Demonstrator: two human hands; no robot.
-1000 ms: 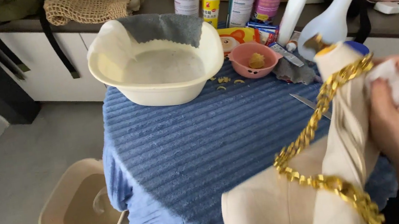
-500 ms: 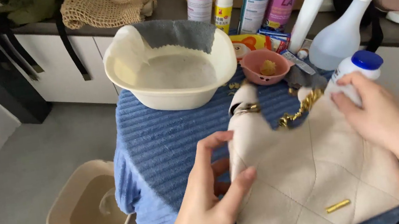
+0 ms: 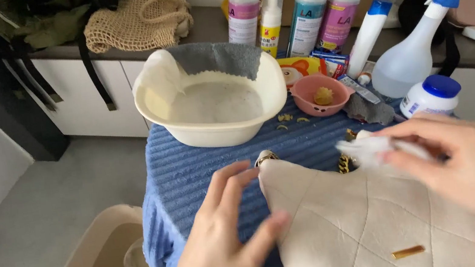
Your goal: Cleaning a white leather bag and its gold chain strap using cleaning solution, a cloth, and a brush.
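Note:
A cream quilted bag [image 3: 353, 222] with a gold chain [image 3: 345, 162] lies flat on the blue ribbed cloth [image 3: 193, 170] covering the table. My left hand [image 3: 227, 239] rests on the bag's left edge, fingers spread, thumb on the leather. My right hand [image 3: 468, 170] is over the bag's upper right and pinches a white wipe [image 3: 368, 150]. A small gold bar [image 3: 407, 251] shows on the bag's front.
A cream basin [image 3: 208, 94] of cloudy water with a grey rag stands at the back. Beside it are a pink bowl [image 3: 321, 93], a white jar with a blue lid [image 3: 431, 95], a spray bottle [image 3: 413, 52] and several cleaner bottles. A beige tub [image 3: 107, 261] sits on the floor.
The bag went from held upright to lying flat on the cloth. My left hand came onto its left edge. My right hand lowered over it, the wipe now showing.

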